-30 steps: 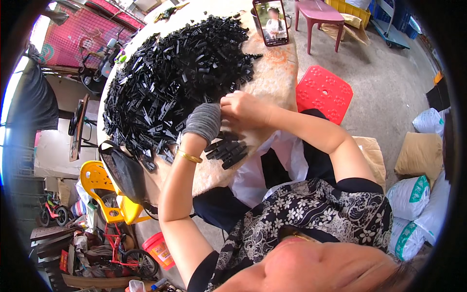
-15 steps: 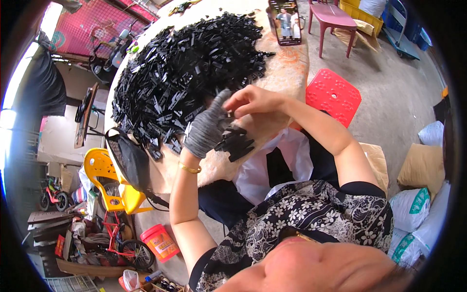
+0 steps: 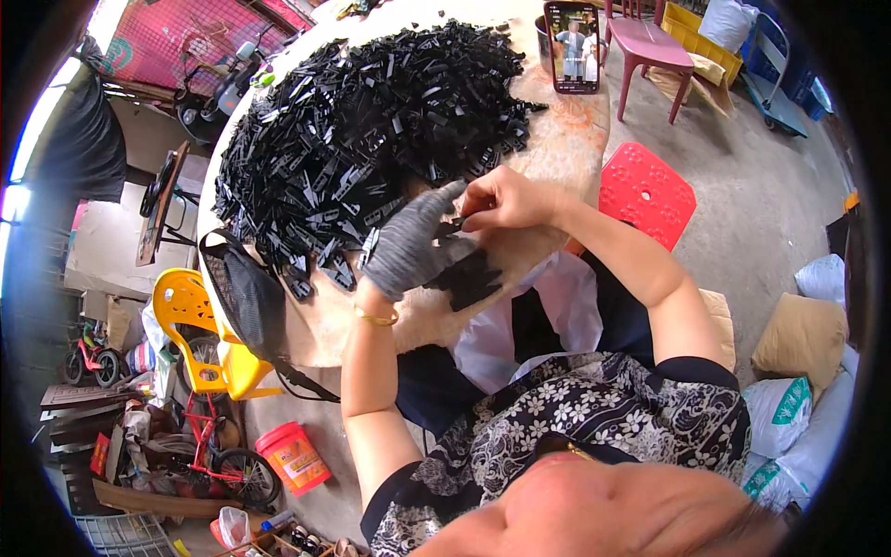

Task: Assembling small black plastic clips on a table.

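Note:
A large heap of small black plastic pieces covers much of the pale round table. My left hand, in a grey glove, is at the heap's near edge with its fingers curled around a black plastic piece, mostly covered by the fingers. My bare right hand meets it from the right, thumb and fingertips pinched at that same piece. Just below the hands, a smaller cluster of black pieces lies near the table's edge, partly blurred.
A phone stands at the table's far right. A red stool and a maroon chair are to the right. On the left are a black mesh bag, a yellow chair and a red bucket. White sacks lie lower right.
The whole view has shifted slightly, moving the table and hands a little rightward in the picture. My right fingers have closed into a tighter pinch beside the gloved hand.

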`<move>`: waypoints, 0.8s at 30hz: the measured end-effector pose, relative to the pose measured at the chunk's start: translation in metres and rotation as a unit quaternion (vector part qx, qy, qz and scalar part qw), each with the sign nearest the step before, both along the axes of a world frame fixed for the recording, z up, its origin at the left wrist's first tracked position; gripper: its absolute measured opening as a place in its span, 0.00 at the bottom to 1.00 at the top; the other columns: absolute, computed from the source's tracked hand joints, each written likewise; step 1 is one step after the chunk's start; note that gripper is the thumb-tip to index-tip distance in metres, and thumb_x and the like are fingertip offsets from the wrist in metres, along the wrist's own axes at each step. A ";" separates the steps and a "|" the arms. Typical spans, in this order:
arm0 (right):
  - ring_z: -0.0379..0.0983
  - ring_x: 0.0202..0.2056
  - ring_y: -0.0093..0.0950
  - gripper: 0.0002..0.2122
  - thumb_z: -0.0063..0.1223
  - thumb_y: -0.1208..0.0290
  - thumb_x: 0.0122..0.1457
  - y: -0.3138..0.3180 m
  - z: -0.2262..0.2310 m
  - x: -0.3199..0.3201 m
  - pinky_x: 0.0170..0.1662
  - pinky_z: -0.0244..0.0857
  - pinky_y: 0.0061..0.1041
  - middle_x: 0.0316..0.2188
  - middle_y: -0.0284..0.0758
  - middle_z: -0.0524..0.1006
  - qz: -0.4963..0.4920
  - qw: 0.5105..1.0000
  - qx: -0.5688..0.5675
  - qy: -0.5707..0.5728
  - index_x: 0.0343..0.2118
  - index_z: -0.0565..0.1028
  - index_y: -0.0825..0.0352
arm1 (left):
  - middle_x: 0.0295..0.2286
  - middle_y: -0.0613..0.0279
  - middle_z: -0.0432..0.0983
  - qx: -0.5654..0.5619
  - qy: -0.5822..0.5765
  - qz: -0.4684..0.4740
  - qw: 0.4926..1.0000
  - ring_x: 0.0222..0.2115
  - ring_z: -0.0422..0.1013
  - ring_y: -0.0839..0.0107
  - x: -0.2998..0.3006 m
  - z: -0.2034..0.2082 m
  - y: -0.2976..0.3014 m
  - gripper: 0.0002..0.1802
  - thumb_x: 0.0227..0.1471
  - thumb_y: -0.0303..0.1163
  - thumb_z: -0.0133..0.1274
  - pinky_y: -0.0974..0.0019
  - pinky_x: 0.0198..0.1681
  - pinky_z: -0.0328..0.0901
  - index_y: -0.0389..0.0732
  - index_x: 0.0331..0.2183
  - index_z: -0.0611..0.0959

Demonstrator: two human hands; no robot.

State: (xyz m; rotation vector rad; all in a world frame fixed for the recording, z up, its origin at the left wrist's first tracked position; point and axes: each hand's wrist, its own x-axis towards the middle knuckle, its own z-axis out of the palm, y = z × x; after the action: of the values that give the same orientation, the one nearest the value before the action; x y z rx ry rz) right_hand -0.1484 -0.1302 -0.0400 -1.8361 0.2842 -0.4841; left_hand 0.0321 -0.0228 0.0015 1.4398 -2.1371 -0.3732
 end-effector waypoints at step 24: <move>0.66 0.39 0.38 0.09 0.54 0.76 0.50 -0.012 -0.033 -0.011 0.43 0.63 0.34 0.35 0.38 0.68 -0.347 0.829 -0.437 0.014 0.35 0.73 0.69 | 0.32 0.55 0.75 -0.147 -0.014 0.093 0.985 0.35 0.71 0.54 0.014 -0.029 -0.013 0.10 0.49 0.31 0.52 0.57 0.39 0.65 0.42 0.36 0.79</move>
State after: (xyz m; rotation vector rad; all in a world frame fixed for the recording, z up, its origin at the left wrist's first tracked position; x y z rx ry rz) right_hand -0.1596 -0.1418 -0.0731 -2.6068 0.8787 -1.2503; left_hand 0.0460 -0.0358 -0.0277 1.4595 -1.9585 0.0328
